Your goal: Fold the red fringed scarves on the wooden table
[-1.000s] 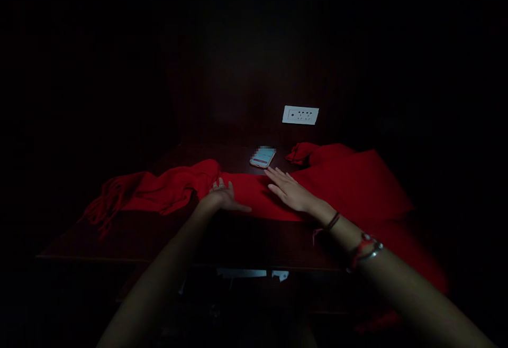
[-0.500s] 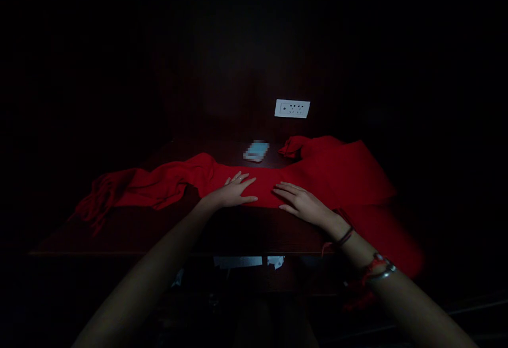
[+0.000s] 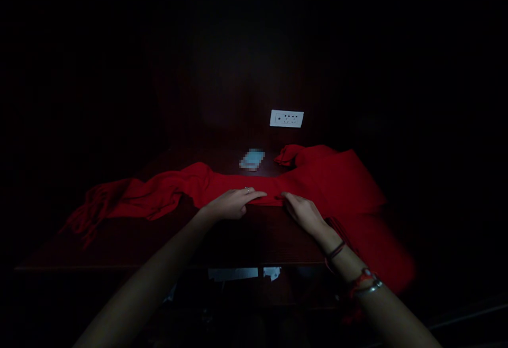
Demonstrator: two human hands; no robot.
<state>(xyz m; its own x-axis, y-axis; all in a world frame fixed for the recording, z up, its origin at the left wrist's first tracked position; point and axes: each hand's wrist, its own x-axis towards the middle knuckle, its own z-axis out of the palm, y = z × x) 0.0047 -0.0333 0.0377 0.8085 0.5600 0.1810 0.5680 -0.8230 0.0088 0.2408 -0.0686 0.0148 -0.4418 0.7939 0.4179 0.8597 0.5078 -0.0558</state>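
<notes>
A long red scarf (image 3: 254, 183) with a fringed left end lies across a dark wooden table. Its middle is a narrow folded band, while the right part spreads wider and hangs over the front edge. My left hand (image 3: 234, 203) is closed on the band's near edge, its index finger stretched to the right along the cloth. Just to the right, my right hand (image 3: 304, 211) pinches the same near edge with bent fingers. The fingertips of both hands are partly hidden, and the light is dim.
Behind the scarf lies a small pale-blue blurred object (image 3: 252, 159) on the table (image 3: 159, 242). A white wall socket (image 3: 286, 118) is on the dark panel at the back. Pale papers (image 3: 233, 274) show beneath the table's front edge.
Both hands have gone from lying flat with spread fingers on the scarf to closing on its near edge. The whole view has shifted slightly, with things lower and a little further left.
</notes>
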